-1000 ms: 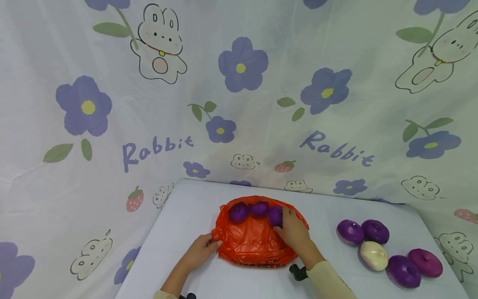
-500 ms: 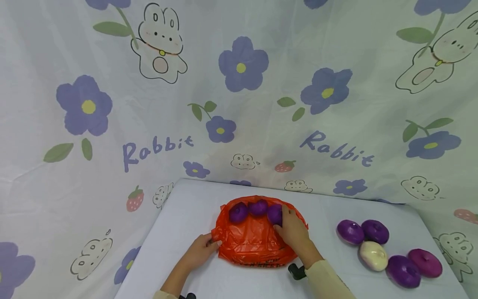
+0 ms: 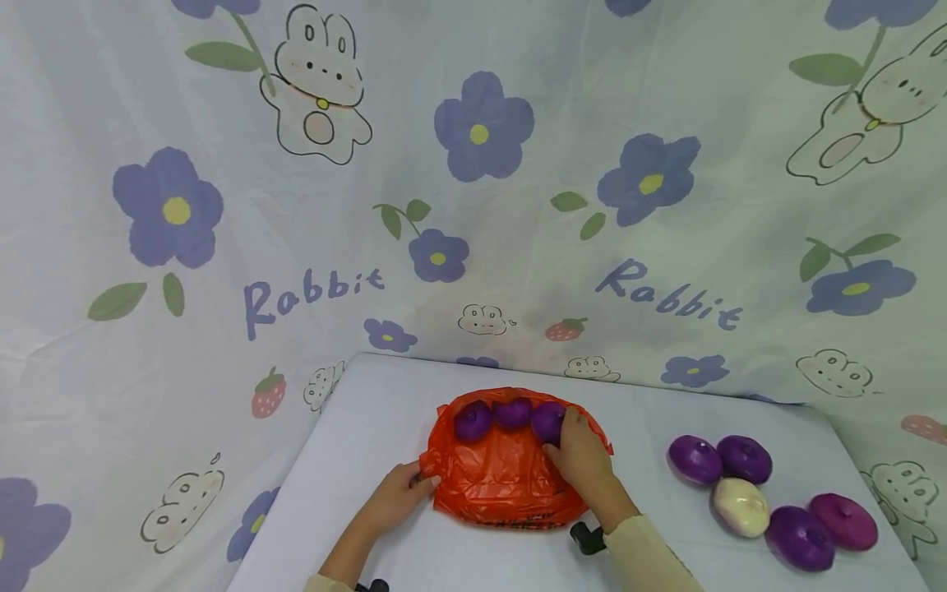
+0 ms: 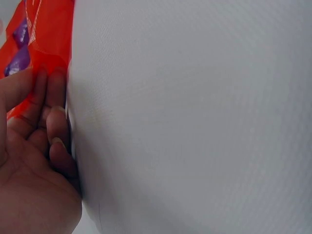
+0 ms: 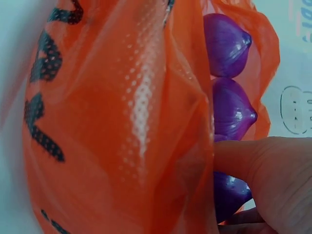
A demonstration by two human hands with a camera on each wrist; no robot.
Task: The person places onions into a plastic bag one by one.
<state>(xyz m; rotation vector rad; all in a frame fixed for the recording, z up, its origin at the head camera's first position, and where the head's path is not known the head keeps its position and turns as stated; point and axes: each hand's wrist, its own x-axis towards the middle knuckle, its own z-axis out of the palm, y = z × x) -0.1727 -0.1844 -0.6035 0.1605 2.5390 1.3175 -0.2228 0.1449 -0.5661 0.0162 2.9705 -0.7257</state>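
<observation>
Barely any shift over 1 s: right grip [image 3: 586, 460] holds the rightmost purple onion [image 3: 546, 422] in the red bag [image 3: 496, 478], left grip [image 3: 395, 499] pinches its edge, so no release yet.

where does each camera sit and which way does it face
Head: worn on the head, facing forward and down at the cloth, table, bag and onions; left hand, right hand and sleeves show.
Left wrist: on that wrist, facing the bag and table; part of the left hand shows.
Right wrist: on that wrist, facing the bag and three onions; part of the right hand shows.
Shared by head and right wrist: bag, its three onions, right hand.
</observation>
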